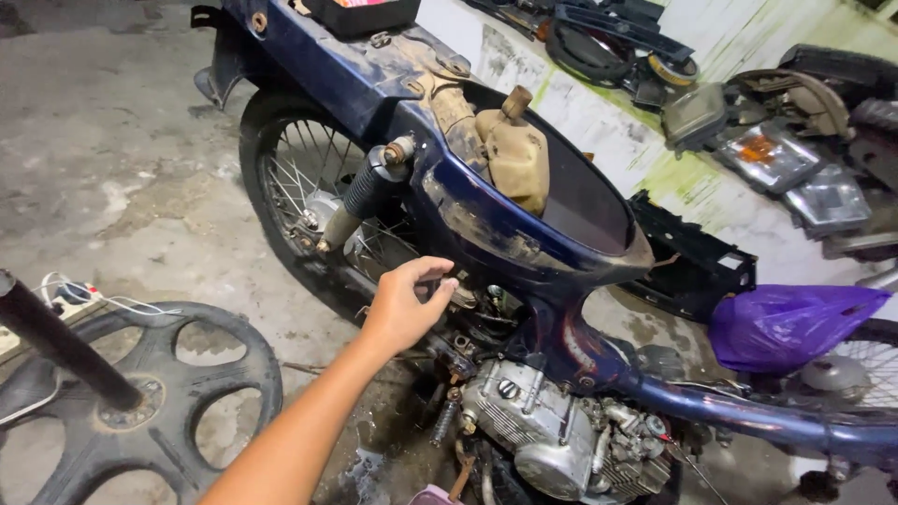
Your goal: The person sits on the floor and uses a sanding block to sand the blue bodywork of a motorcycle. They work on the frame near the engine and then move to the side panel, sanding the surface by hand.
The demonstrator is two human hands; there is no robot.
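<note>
1. my left hand (404, 304) is up at the middle of the frame, fingers curled with thumb and fingertips pinched together right under the lower edge of the blue frame cover (486, 220). looks like it's pinching something small there, but i can't tell what, it's hidden behind the fingers. no sign of my right hand in the shot.
2. that spot sits just left of centre, above the engine (552, 435), where the bodywork meets the tangle of small fittings, so the arm comes in low from the bottom left to get under the overhang.
3. the seat is off, so the tan tank (514, 154) with its rusty cap sits exposed in the open tub, upper middle.
4. the rear shock (367, 192) runs down to the spoked rear wheel (309, 187), upper left of my hand.
5. a loose black cast wheel (150, 393) lies flat on the concrete at lower left, with a dark pole standing in its hub.
6. a purple plastic bag (790, 323) is at right, and removed lamps and panels (776, 154) are laid out along the wall, upper right.
</note>
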